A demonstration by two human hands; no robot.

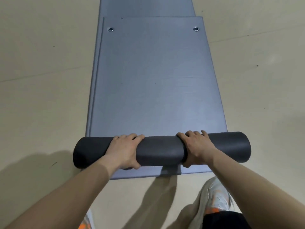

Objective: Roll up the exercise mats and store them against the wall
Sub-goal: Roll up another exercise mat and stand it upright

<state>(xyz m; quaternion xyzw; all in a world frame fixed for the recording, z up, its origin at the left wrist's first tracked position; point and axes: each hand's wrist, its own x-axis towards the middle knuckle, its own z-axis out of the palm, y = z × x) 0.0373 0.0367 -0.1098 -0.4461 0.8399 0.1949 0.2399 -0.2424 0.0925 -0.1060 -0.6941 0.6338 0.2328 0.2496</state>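
Fingers of left hand and right hand curl over and grip the dark roll | mat partly rolled, rest flat on a second mat on the floor | likely light, soft, springy foam; hold roll evenly either side of centre to stop unwinding

Left hand and right hand grip the roll

Soft, even indoor light; faint sheen on mat. Dull shadows on floor lower left. Wide-angle stretch at edges; shoe slightly blurred.
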